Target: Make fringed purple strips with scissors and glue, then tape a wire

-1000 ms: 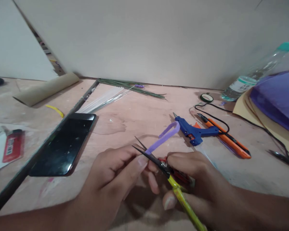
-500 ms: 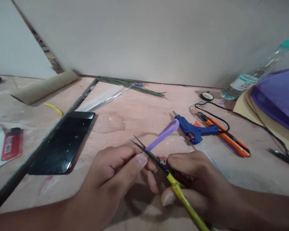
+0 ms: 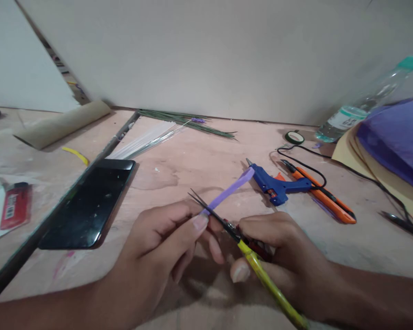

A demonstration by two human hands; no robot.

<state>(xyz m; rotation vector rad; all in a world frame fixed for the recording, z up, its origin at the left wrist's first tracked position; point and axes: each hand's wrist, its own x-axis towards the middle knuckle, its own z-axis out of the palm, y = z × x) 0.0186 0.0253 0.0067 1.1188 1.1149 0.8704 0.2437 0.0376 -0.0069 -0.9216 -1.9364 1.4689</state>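
Between the thumb and fingers of my left hand (image 3: pixel 172 240) is pinched a purple strip (image 3: pixel 226 193), folded into a narrow loop that points up and right toward the glue gun. My right hand (image 3: pixel 278 256) grips a pair of scissors (image 3: pixel 253 259) with yellow wrapping on one handle. The dark blades lie across the strip just above my left thumb, their tips slightly parted. Whether the blades have cut into the strip I cannot tell.
Right of my hands lie a blue glue gun (image 3: pixel 277 185), an orange utility knife (image 3: pixel 330 201), green tape (image 3: pixel 294 137), a water bottle (image 3: pixel 351 117) and purple sheets (image 3: pixel 395 137). Leftward are a phone (image 3: pixel 89 206), a cardboard tube (image 3: pixel 64 123), a red lighter (image 3: pixel 16 206) and green stems (image 3: pixel 186 123).
The purple loop looks narrower and flatter, and the scissor blades have closed a little around it. Both hands stay almost in place.
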